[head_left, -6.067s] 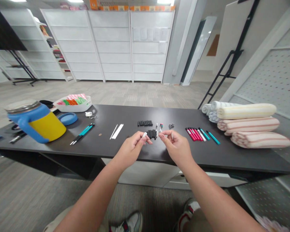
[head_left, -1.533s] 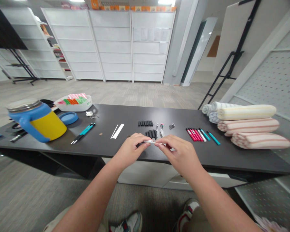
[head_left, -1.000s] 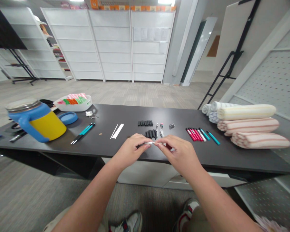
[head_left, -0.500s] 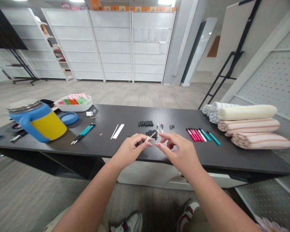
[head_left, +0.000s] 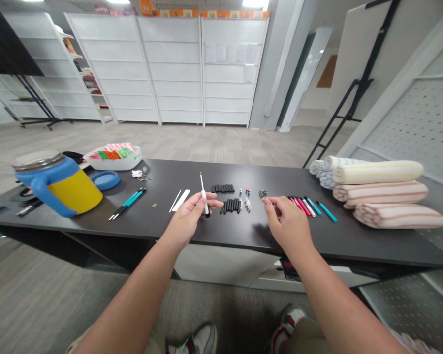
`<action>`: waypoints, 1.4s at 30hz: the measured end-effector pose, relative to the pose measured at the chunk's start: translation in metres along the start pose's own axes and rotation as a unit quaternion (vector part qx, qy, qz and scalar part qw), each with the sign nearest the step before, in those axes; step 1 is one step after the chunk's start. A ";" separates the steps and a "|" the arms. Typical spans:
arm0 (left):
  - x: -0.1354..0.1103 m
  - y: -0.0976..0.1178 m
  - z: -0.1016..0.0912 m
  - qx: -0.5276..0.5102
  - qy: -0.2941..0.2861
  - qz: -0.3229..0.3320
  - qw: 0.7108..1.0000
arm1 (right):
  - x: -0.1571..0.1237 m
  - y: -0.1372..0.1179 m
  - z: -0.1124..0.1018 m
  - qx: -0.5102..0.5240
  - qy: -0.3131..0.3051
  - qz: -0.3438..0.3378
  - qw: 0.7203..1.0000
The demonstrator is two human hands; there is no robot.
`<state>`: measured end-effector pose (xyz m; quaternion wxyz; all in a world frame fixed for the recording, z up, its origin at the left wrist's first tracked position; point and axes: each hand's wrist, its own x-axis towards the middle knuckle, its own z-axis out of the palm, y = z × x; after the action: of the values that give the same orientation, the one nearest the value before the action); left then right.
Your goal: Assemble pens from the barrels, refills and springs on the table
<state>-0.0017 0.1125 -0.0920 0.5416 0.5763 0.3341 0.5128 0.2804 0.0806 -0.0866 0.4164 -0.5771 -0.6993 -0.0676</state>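
My left hand (head_left: 189,215) is closed on a thin white pen insert with a black end (head_left: 204,195) and holds it upright above the black table (head_left: 354,236). My right hand (head_left: 286,222) hovers over the table with thumb and forefinger pinched together, right beside a small heap of metal springs (head_left: 262,193). Whether anything is between those fingers I cannot tell. Between the hands lie two rows of short black pen parts (head_left: 230,205) and some small tips (head_left: 247,199). A row of red, white and teal pens (head_left: 305,204) lies just right of my right hand.
White refills (head_left: 179,199) and teal pens (head_left: 128,201) lie to the left. A blue and yellow jug (head_left: 59,186), a blue lid (head_left: 104,180) and a white tray of coloured items (head_left: 112,157) stand at the far left. Rolled towels (head_left: 380,189) are stacked at the right end.
The hands have parted. My left hand swung the white insert upright and moved left with it. My right hand let go and moved right, to the springs.
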 end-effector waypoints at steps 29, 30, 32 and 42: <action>0.010 -0.007 -0.018 0.035 0.109 0.050 0.992 | 0.020 -0.046 0.068 -0.105 -0.159 -0.120 0.974; 0.010 -0.007 -0.018 0.036 0.108 0.050 0.992 | 0.020 -0.047 0.069 -0.102 -0.160 -0.120 0.975; 0.010 -0.007 -0.018 0.038 0.110 0.046 0.992 | 0.022 -0.048 0.071 -0.098 -0.163 -0.118 0.975; 0.010 -0.006 -0.017 0.049 0.106 0.045 0.992 | 0.023 -0.047 0.073 -0.079 -0.163 -0.110 0.977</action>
<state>-0.0139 0.1279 -0.0978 0.4509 0.5589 0.3882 0.5776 0.2035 0.1242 -0.1005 0.2398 -0.5313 -0.8093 -0.0732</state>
